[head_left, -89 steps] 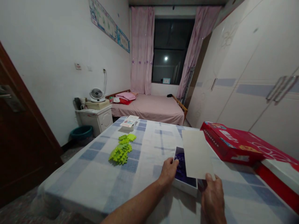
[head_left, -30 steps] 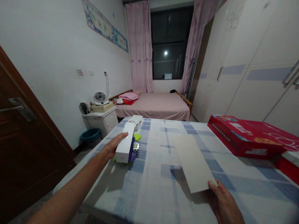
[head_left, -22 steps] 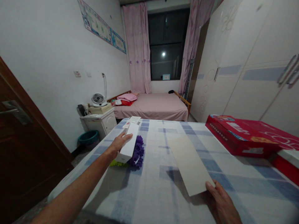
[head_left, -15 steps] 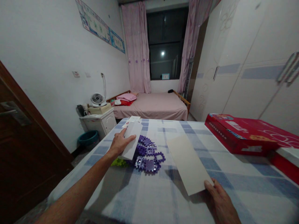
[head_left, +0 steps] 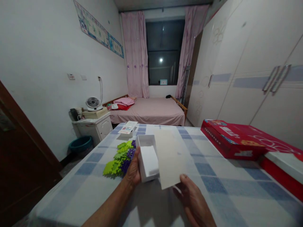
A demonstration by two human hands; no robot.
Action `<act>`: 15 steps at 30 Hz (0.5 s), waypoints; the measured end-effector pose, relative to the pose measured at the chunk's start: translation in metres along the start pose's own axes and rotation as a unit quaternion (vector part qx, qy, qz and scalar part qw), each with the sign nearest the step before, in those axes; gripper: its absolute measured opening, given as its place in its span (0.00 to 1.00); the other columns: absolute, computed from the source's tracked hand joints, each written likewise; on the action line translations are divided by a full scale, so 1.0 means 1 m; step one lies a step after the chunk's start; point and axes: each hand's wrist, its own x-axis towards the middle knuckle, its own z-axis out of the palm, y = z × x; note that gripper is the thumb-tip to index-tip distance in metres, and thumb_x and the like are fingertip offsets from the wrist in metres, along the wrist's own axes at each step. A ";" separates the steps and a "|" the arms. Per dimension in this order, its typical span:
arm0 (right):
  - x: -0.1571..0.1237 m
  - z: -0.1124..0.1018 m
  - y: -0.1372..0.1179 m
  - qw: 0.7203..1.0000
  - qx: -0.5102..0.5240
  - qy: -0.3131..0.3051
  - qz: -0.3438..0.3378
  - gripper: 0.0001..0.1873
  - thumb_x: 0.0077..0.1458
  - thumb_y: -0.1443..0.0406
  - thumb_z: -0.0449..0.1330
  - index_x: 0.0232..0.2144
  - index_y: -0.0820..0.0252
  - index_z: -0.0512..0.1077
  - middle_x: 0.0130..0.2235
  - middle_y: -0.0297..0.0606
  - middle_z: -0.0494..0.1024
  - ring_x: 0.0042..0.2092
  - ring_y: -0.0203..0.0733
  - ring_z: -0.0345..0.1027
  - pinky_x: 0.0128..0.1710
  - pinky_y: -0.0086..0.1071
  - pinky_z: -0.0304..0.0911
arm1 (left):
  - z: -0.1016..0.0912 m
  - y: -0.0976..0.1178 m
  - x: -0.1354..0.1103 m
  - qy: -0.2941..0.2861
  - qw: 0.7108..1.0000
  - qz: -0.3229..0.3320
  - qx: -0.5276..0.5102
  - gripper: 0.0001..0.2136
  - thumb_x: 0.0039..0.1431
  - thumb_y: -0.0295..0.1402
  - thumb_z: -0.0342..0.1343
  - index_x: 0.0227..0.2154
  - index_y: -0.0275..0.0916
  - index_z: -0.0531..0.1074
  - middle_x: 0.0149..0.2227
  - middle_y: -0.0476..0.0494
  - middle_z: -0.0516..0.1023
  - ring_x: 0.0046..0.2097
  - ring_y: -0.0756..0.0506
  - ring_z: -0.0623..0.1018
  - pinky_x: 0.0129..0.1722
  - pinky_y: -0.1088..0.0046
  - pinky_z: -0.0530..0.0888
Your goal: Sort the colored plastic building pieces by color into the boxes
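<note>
Hiding purple pieces (head_left: 131,154) partly: left hand (head_left: 134,168), grip clamped on white box (head_left: 148,156) | right hand (head_left: 190,194), grip pinching card (head_left: 169,159), box edge obscured

Head view: above table (head_left: 78,192), forward-down, facing window (head_left: 163,39).

White open-topped box (head_left: 148,157), longer than wide, pale interior showing. Plain cream card (head_left: 168,157): flat, rectangular, slanted just right of box, overlapping its right side in view; contact unclear.
</note>
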 end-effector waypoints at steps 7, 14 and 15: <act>0.013 0.000 0.007 0.980 -0.186 0.030 -0.056 0.24 0.43 0.45 0.61 0.28 0.60 0.72 0.31 0.36 0.76 0.33 0.41 0.67 0.37 0.33 0.64 | -0.014 -0.038 0.013 0.029 1.000 0.004 0.009 0.34 0.47 0.44 0.65 0.55 0.33 0.64 0.37 0.36 0.81 0.39 0.36 0.81 0.46 0.55 0.75; 0.015 -0.007 0.009 0.900 -0.410 0.076 -0.129 0.26 0.48 0.43 0.55 0.36 0.56 0.72 0.29 0.36 0.75 0.30 0.44 0.67 0.31 0.34 0.60 | -0.019 -0.045 0.014 0.032 0.995 0.075 0.063 0.31 0.45 0.41 0.67 0.52 0.34 0.66 0.39 0.36 0.80 0.41 0.37 0.80 0.47 0.60 0.75; 0.014 -0.006 0.010 0.897 -0.410 0.092 -0.136 0.29 0.47 0.42 0.55 0.43 0.56 0.70 0.35 0.38 0.76 0.34 0.46 0.69 0.34 0.34 0.61 | -0.018 -0.046 0.013 0.032 0.995 0.073 0.063 0.31 0.46 0.41 0.67 0.52 0.34 0.67 0.39 0.36 0.80 0.41 0.37 0.80 0.47 0.60 0.75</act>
